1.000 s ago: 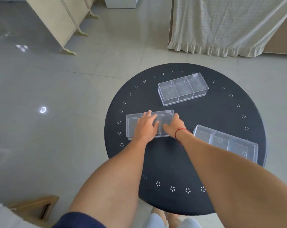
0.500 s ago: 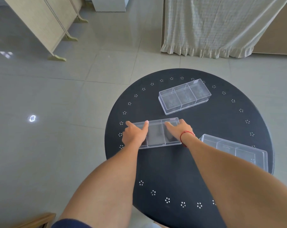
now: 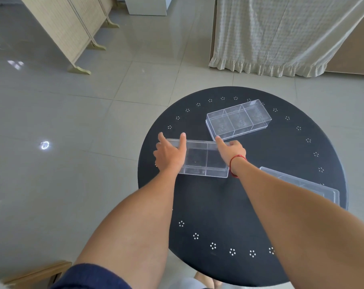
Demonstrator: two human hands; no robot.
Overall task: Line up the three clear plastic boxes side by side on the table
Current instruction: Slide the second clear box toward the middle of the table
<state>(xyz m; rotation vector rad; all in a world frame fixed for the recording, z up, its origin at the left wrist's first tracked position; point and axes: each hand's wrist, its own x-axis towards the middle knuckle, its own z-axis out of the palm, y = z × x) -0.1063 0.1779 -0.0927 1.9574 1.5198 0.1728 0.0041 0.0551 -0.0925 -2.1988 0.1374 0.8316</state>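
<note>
Holding the middle clear box [image 3: 202, 158] by its two short ends, the person has the left hand [image 3: 169, 156] spread wide against the left end, thumb and forefinger lying along its far edge, and the right hand [image 3: 232, 150] curled over the right end with the forefinger pointing at the far corner; whether the box rests on the round black desk [image 3: 218, 201] or hangs just above it cannot be told. The far box [image 3: 238, 119] lies tilted, its near left corner just beside the right forefinger, so a push away from the body could likely knock that corner and skew it further. The near box [image 3: 302, 183] sits at the right rim of the desk, partly hidden under the right forearm; a careless sweep of that arm might nudge it over the edge. Smooth plastic held only by end pressure may slip or twist, and the held box lies near the left rim, leaving little room for error there.
</note>
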